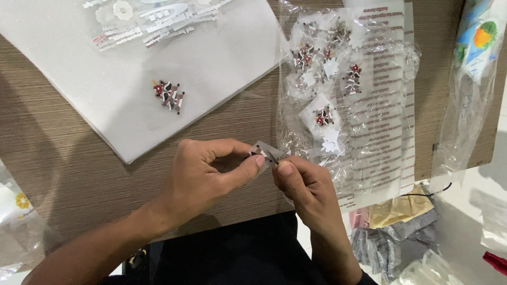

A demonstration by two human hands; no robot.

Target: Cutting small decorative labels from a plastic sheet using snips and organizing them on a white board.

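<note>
both hands meet just below the middle of the view, over the near edge of the wooden table [63,158]. the left hand [206,171] comes in from seven o'clock, its thumb and curled fingers closed in a pinch on a small sticker piece [265,152], a pale square of backing with a dark and red figure on it. the right hand [306,187] rises from five o'clock and its grip is closed on the same piece, thumb tip pressed at the lower right edge. the piece sits between the two thumbs, tilted like a diamond, held above the table.

at eleven o'clock from the hands lies a white sheet [222,63] with a clear printed film over its top, and one brown, red and white sticker figure [169,95] rests on it, well apart from the hands. at one o'clock a crumpled clear plastic bag [364,105] holds more of the same small figures on white backings, lying over a printed paper. at three o'clock, off the table's edge, a heap of grey packets [385,245] sits below.
</note>
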